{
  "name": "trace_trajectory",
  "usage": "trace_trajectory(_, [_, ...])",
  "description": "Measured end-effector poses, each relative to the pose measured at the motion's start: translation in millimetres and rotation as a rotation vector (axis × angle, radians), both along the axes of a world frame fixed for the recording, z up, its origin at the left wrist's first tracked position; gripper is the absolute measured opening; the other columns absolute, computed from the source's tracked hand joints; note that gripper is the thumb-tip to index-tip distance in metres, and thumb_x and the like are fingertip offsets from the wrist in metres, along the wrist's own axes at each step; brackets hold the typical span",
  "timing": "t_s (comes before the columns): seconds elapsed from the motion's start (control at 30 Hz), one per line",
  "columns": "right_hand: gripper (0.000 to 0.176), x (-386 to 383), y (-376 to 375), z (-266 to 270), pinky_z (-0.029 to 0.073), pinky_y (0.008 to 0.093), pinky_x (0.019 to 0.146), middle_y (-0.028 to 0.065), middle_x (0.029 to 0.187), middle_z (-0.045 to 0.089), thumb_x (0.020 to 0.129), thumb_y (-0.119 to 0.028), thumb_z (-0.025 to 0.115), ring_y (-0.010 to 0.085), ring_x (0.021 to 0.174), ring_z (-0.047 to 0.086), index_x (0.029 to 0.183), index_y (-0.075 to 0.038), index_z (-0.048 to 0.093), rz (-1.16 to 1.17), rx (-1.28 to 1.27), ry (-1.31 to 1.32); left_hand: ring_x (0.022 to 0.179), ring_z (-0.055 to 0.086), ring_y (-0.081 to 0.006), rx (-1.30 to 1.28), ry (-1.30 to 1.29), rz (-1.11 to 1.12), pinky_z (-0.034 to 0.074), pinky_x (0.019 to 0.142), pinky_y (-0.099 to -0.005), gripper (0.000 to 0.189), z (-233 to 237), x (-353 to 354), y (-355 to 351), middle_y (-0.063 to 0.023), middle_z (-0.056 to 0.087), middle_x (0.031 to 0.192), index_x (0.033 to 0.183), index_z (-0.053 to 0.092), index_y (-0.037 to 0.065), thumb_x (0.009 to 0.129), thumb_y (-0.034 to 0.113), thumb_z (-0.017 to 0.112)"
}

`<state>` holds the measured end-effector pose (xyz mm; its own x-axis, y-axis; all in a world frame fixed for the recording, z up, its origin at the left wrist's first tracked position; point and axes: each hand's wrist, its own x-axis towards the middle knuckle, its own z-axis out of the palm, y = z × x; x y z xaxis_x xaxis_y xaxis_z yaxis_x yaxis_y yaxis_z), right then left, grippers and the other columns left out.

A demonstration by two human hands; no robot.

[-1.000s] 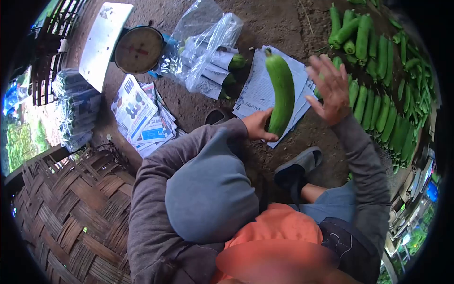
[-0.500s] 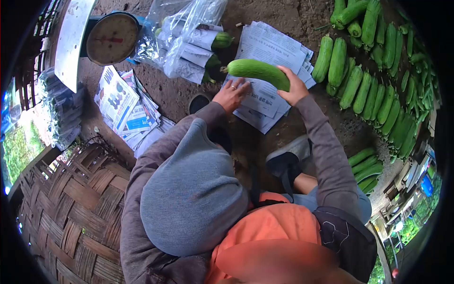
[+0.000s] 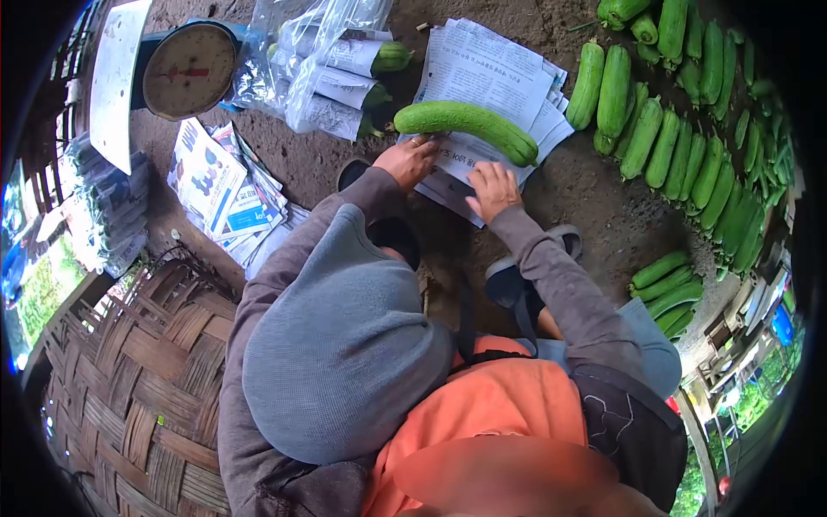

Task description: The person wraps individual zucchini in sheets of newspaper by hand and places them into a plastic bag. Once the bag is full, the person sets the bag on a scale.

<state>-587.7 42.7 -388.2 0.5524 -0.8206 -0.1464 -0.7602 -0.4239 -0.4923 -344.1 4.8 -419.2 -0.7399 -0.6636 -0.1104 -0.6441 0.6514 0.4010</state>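
A long, curved green luffa gourd (image 3: 465, 121) lies across a stack of newspaper sheets (image 3: 487, 65) on the ground. My left hand (image 3: 408, 161) is at the near left edge of the paper, its fingers closed on the sheet just below the gourd's left end. My right hand (image 3: 494, 189) rests on the near right part of the paper with fingers apart, just below the gourd and not holding it. Up and left, several paper-wrapped gourds (image 3: 349, 86) stick out of a clear plastic bag (image 3: 297, 52).
Rows of unwrapped luffa gourds (image 3: 668, 146) cover the ground at right, with a smaller group (image 3: 668, 289) nearer me. A dial scale (image 3: 189, 71) stands upper left, beside a pale board (image 3: 116, 86). More newspapers (image 3: 215, 185) lie at left, above a woven basket (image 3: 146, 370).
My right hand has lowered the gourd onto the newspaper, let it go and drawn back toward the sheet's near edge. My left hand has shifted slightly left, its fingers closing at the paper.
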Motion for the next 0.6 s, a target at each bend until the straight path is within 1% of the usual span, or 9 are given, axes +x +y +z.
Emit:
trace_trajectory(0.07, [0.041, -4, 0, -7, 0.041, 0.0403, 0.082, 0.0029, 0.109, 0.053, 0.066, -0.017, 0.076, 0.0249, 0.103, 0.05, 0.104, -0.016, 0.059, -0.072, -0.053, -0.02, 0.107, 0.058, -0.0262, 0.053, 0.044, 0.023, 0.049, 0.09, -0.0349, 0.029, 6, 0, -3, -0.0092, 0.059, 0.12, 0.108, 0.062, 0.003, 0.081, 0.013, 0.054])
trace_trajectory(0.1, [0.032, -7, -3, -4, 0.046, 0.0383, 0.077, 0.002, 0.102, 0.057, 0.068, -0.015, 0.075, 0.0229, 0.097, 0.055, 0.098, -0.014, 0.063, -0.077, -0.057, -0.002, 0.105, 0.059, -0.0263, 0.073, 0.083, 0.039, 0.049, 0.089, -0.035, 0.028, 13, 1, -6, -0.0098, 0.06, 0.119, 0.106, 0.063, 0.003, 0.082, 0.013, 0.054])
trace_trajectory(0.2, [0.018, -15, -15, 1, 0.05, 0.0366, 0.072, 0.001, 0.091, 0.062, 0.072, -0.014, 0.073, 0.0216, 0.089, 0.06, 0.089, -0.013, 0.066, -0.097, -0.047, -0.108, 0.101, 0.061, -0.0261, 0.056, 0.204, 0.069, 0.05, 0.087, -0.0358, 0.024, 16, 6, -9, -0.0104, 0.062, 0.115, 0.103, 0.064, 0.004, 0.083, 0.014, 0.056])
trace_trajectory(0.23, [0.009, -16, -18, 3, 0.052, 0.036, 0.07, 0.0013, 0.084, 0.063, 0.074, -0.013, 0.072, 0.0218, 0.083, 0.062, 0.083, -0.013, 0.068, -0.116, -0.04, -0.129, 0.102, 0.061, -0.0262, 0.048, 0.226, 0.074, 0.05, 0.087, -0.0356, 0.023, 14, 7, -9, -0.0099, 0.063, 0.115, 0.102, 0.065, 0.005, 0.083, 0.014, 0.057])
trace_trajectory(0.37, [0.012, -20, -34, 8, 0.051, 0.0367, 0.069, 0.001, 0.085, 0.063, 0.073, -0.015, 0.074, 0.0217, 0.084, 0.062, 0.083, -0.013, 0.068, -0.147, 0.138, -0.073, 0.105, 0.06, -0.0257, 0.115, 0.258, 0.123, 0.05, 0.087, -0.0343, 0.019, 29, 6, -14, -0.0079, 0.064, 0.112, 0.097, 0.066, 0.006, 0.082, 0.016, 0.061])
trace_trajectory(0.43, [0.015, -20, -44, 15, 0.05, 0.0373, 0.07, 0.0024, 0.087, 0.063, 0.072, -0.017, 0.075, 0.0235, 0.083, 0.061, 0.085, -0.012, 0.067, -0.152, 0.223, -0.058, 0.107, 0.059, -0.0254, 0.109, 0.196, 0.104, 0.048, 0.089, -0.0349, 0.015, 40, 6, -24, -0.0072, 0.064, 0.112, 0.093, 0.066, 0.007, 0.082, 0.016, 0.061])
trace_trajectory(0.47, [0.017, -17, -50, 26, 0.05, 0.0376, 0.071, 0.0033, 0.087, 0.062, 0.072, -0.017, 0.075, 0.0245, 0.083, 0.061, 0.085, -0.011, 0.067, -0.157, 0.096, -0.143, 0.108, 0.058, -0.0253, 0.105, 0.164, 0.096, 0.047, 0.09, -0.0352, 0.013, 45, 6, -29, -0.0069, 0.064, 0.112, 0.091, 0.066, 0.007, 0.082, 0.016, 0.062])
trace_trajectory(0.53, [0.021, -6, -61, 56, 0.049, 0.038, 0.072, 0.0051, 0.087, 0.061, 0.07, -0.017, 0.076, 0.0265, 0.083, 0.059, 0.086, -0.01, 0.066, -0.164, -0.162, -0.313, 0.108, 0.057, -0.0252, -0.051, 0.264, 0.132, 0.045, 0.092, -0.0365, 0.011, 51, 4, -39, -0.0073, 0.063, 0.112, 0.088, 0.064, 0.007, 0.082, 0.015, 0.061])
trace_trajectory(0.6, [0.021, 4, -57, 71, 0.048, 0.0368, 0.073, 0.0062, 0.089, 0.059, 0.07, -0.017, 0.074, 0.0269, 0.085, 0.057, 0.087, -0.01, 0.063, -0.049, -0.211, -0.355, 0.108, 0.057, -0.0255, -0.134, 0.331, 0.159, 0.044, 0.093, -0.0378, 0.009, 46, -1, -48, -0.0078, 0.062, 0.112, 0.086, 0.062, 0.006, 0.082, 0.014, 0.06])
